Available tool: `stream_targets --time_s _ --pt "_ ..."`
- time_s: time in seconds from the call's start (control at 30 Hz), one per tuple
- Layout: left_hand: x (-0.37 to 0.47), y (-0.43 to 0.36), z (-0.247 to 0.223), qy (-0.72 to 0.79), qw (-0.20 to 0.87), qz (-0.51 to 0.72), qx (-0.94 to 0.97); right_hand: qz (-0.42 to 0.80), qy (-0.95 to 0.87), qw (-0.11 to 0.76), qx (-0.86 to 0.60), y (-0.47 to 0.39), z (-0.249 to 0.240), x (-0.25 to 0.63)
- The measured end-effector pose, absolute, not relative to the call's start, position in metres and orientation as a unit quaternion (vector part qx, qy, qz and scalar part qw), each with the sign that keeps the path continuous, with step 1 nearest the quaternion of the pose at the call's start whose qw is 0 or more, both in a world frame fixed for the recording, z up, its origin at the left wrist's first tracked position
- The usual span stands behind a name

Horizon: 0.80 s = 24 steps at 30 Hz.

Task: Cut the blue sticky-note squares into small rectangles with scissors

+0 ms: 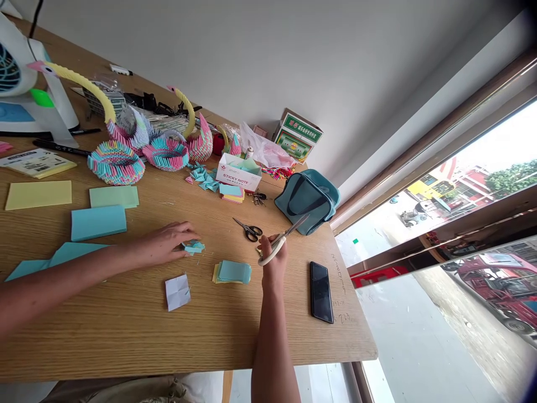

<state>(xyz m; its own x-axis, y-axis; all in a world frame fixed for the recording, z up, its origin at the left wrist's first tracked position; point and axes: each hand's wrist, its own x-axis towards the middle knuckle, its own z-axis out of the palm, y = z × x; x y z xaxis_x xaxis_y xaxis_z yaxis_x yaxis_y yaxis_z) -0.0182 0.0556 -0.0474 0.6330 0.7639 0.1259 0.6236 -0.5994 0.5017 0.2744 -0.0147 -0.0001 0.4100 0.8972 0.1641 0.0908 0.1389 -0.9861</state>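
My left hand (171, 242) is down on the wooden table, its fingers and thumb closed around a small bunch of light-blue paper pieces (194, 247). Tiny blue snippets lie beside it. In my right hand (274, 267) is a pair of scissors with white handles (273, 251), blades pointing up and away to the right. Between the hands rests a small stack of blue and yellow paper slips (235, 271). A creased white paper square (178, 292) lies nearer to me. Just beyond my right hand is a second, black-handled pair of scissors (250, 230).
Blue sticky-note pads (98, 223) and a yellow pad (38, 195) lie at the left. Folded-paper swans and baskets (116, 162) stand behind, near a sticky-note box (239, 172). A teal bag (308, 198) and a phone (321, 292) are at the right, by the table edge.
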Motion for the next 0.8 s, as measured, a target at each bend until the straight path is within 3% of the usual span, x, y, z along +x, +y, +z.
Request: stream_targets --time_s 0.37,0.8 --pt "-0.004 0.061 -0.042 0.342 0.216 0.121 0.907 0.354 -0.429 0.596 -0.579 -0.017 0.003 0.276" --pt "-0.001 0.062 -0.04 0.415 0.239 0.103 0.872 0.345 -0.432 0.591 -0.587 -0.018 0.005 0.276"
